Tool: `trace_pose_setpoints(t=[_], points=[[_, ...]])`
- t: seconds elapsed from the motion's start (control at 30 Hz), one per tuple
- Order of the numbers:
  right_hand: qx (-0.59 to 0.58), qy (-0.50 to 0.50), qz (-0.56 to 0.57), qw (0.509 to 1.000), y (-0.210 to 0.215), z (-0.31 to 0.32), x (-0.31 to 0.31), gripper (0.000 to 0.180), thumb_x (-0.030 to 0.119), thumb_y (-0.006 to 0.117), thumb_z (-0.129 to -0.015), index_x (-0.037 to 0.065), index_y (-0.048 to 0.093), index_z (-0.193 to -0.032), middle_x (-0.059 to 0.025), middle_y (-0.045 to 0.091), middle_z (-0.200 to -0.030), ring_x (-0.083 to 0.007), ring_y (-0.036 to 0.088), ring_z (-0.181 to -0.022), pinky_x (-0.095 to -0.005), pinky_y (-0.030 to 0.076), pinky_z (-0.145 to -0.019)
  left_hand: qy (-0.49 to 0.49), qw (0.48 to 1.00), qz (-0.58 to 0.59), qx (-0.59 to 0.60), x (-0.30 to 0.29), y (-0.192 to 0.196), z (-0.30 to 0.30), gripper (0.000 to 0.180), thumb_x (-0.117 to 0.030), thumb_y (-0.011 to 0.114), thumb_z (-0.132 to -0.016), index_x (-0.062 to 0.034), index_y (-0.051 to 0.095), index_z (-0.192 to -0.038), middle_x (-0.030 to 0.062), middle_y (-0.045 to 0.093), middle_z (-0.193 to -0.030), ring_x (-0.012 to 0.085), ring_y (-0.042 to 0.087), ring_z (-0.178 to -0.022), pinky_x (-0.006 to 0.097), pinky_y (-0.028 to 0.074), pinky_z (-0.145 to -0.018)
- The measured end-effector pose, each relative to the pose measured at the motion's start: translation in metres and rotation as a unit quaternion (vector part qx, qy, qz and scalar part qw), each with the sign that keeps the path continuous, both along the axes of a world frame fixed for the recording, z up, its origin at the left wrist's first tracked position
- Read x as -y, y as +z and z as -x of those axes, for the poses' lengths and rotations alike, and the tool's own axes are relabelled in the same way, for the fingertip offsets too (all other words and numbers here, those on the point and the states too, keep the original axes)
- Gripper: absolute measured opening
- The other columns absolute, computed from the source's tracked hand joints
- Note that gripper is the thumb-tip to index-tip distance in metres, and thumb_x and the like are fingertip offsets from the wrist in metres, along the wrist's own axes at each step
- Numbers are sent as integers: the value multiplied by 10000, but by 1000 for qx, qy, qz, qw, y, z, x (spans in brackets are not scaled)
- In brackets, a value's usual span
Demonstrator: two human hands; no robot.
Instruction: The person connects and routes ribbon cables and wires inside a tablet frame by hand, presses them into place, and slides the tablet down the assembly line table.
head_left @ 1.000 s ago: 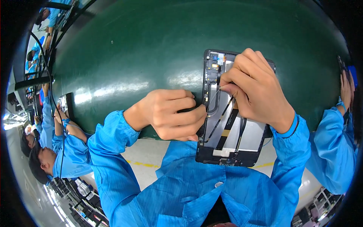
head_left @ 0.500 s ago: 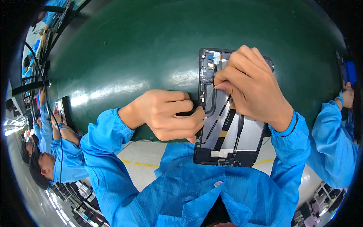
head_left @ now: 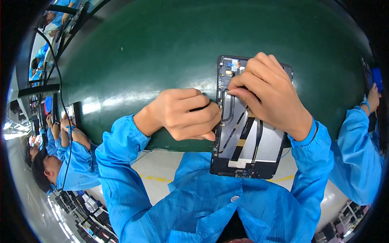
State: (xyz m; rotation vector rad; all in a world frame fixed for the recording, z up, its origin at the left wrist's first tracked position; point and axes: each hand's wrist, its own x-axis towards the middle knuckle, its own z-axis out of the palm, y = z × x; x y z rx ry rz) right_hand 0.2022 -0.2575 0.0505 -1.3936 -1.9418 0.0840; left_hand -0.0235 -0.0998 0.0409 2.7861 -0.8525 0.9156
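An opened tablet (head_left: 267, 135) lies tilted at the bench's near edge, its inside facing up with a silver plate, black flat cables and small boards. My right hand (head_left: 269, 91) reaches over its upper part, thumb and forefinger pinched at the top of a thin black cable (head_left: 231, 109) that curves along the left side. My left hand (head_left: 184, 115) is closed, fingers curled, with its fingertips against the tablet's left edge. What those fingertips hold, if anything, is hidden. A wide black ribbon cable (head_left: 245, 133) with gold bands crosses the silver plate.
The green bench top (head_left: 162, 48) stretches away ahead. On the left, a person (head_left: 79, 162) in blue works beside a dark device (head_left: 73, 113). At the right edge a co-worker's hand (head_left: 372, 99) is near a blue object (head_left: 377, 79). A black cord (head_left: 63, 93) hangs at left.
My left hand has moved up along the tablet's left edge. My right pinch has shifted slightly up and left on the tablet. The whole view has moved a little.
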Motion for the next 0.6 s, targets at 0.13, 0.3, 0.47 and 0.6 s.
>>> trace_pose_setpoints(t=[0.13,0.3,0.47,0.6], points=[[-16,2,-8,1000,-2,-1,0,156,112,847,-890,66,719,-965,-62,606,-947,-270,579,-947,-404,460,-814,1,1000,6,3,0,0,-4,451,-373,646,-1101,26,802,-959,106,729,-899,226,681,-732,319,561,-609],[-46,-4,-36,998,-5,2,-2,165,42,878,-842,46,752,-947,-81,634,-917,-283,575,-875,-410,453,-769,10,1000,0,13,-6,3,-10,435,-368,643,-1096,10,802,-953,105,738,-911,231,692,-749,325,575,-622],[-31,-1,-20,999,-10,0,-1,145,87,847,-887,48,738,-974,-83,667,-978,-286,613,-964,-409,488,-842,28,1000,10,6,-9,0,-11,417,-382,655,-1082,-11,807,-966,96,750,-945,232,698,-769,327,577,-623],[-51,0,-18,999,-9,1,-3,128,73,838,-889,42,744,-971,-88,687,-971,-292,622,-953,-413,489,-844,33,999,26,2,-13,-5,-10,397,-397,670,-1061,-31,810,-995,96,752,-960,235,698,-773,329,571,-621]])
